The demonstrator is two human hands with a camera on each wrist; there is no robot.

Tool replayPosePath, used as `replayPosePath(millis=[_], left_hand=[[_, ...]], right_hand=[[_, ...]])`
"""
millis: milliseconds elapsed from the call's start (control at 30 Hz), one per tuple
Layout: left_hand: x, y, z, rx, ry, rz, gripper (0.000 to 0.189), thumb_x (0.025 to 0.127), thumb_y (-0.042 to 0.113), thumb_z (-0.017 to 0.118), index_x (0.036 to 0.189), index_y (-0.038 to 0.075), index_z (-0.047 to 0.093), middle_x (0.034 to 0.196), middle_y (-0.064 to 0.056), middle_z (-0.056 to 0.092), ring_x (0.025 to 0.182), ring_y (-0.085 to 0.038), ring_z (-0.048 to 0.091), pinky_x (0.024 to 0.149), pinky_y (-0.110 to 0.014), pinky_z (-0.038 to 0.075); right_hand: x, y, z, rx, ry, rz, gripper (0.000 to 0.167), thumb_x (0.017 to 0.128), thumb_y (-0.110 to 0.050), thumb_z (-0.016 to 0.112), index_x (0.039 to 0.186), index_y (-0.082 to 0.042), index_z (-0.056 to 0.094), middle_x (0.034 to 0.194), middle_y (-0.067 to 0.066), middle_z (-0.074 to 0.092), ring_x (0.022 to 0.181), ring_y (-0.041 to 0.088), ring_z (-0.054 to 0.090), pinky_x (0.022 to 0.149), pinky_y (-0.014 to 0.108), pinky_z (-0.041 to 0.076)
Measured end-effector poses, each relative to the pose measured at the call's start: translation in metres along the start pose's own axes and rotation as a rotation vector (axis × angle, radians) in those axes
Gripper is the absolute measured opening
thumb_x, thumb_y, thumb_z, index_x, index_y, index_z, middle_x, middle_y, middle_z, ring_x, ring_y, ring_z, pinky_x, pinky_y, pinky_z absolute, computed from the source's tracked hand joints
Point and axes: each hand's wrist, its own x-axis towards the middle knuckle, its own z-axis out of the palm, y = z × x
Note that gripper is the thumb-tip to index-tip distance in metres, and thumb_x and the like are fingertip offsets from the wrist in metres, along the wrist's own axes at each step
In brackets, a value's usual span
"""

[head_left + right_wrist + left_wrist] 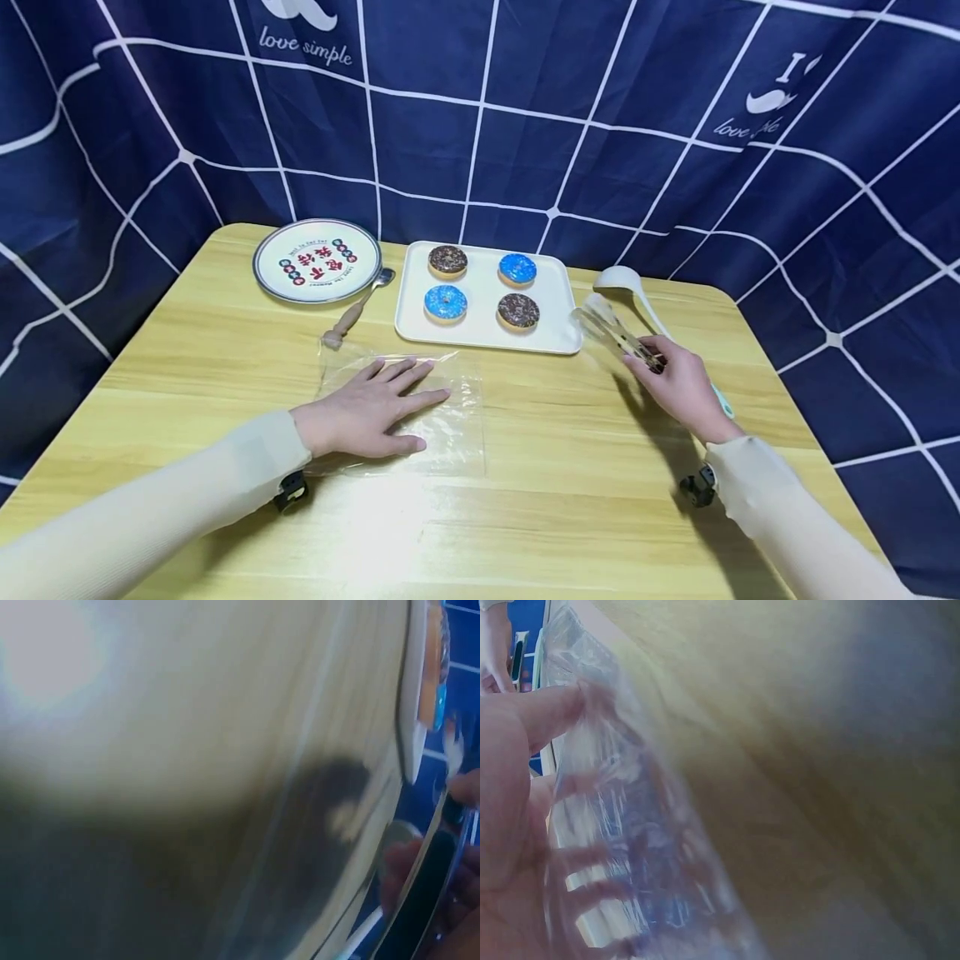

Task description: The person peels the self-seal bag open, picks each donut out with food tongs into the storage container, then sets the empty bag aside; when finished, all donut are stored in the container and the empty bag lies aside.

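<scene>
My left hand [369, 410] lies palm down with fingers spread on a clear plastic bag [457, 425]. In the left wrist view the bag's film [652, 847] overlaps the fingers. My right hand [681, 382] grips a pair of tongs [606, 327] with see-through ends pointing toward the tray, raised above the table. The right wrist view shows a dark strip on the tongs' handle [424, 900] within the fingers. Close to the tongs is a white tray [483, 335] bearing a blue doughnut [446, 303], another blue doughnut [517, 269] and two chocolate-coloured doughnuts [518, 312].
A round plate [273, 267] with red lettering stands at the back left. Beside it lies a spoon [351, 315] with a brown handle, its end near the bag. A white ladle [618, 277] lies behind my right hand. Blue checked curtains [420, 142] surround the wooden table [540, 517].
</scene>
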Motion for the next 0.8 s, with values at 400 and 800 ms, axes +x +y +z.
replayPosePath(millis=[400,800], left_hand=[[-0.002,0.005,-0.003,-0.008,0.004,0.013,0.070,0.103,0.054,0.056,0.165,0.029,0.033,0.176,-0.016,0.017,0.163,-0.041,0.017,0.126,-0.073,0.014],[0.001,0.006,-0.003,0.004,0.004,0.011,0.071,0.102,0.054,0.058,0.164,0.029,0.034,0.175,-0.016,0.020,0.162,-0.041,0.020,0.125,-0.073,0.017]], right_hand=[[-0.014,0.028,-0.010,-0.095,-0.070,0.114,0.034,0.103,-0.023,0.067,0.115,0.008,0.061,0.080,0.012,0.059,0.062,0.018,0.048,0.054,0.028,0.038],[-0.014,0.028,-0.006,-0.121,-0.122,0.120,0.033,0.104,-0.027,0.065,0.107,0.006,0.062,0.073,0.007,0.056,0.059,0.018,0.048,0.053,0.029,0.037]])
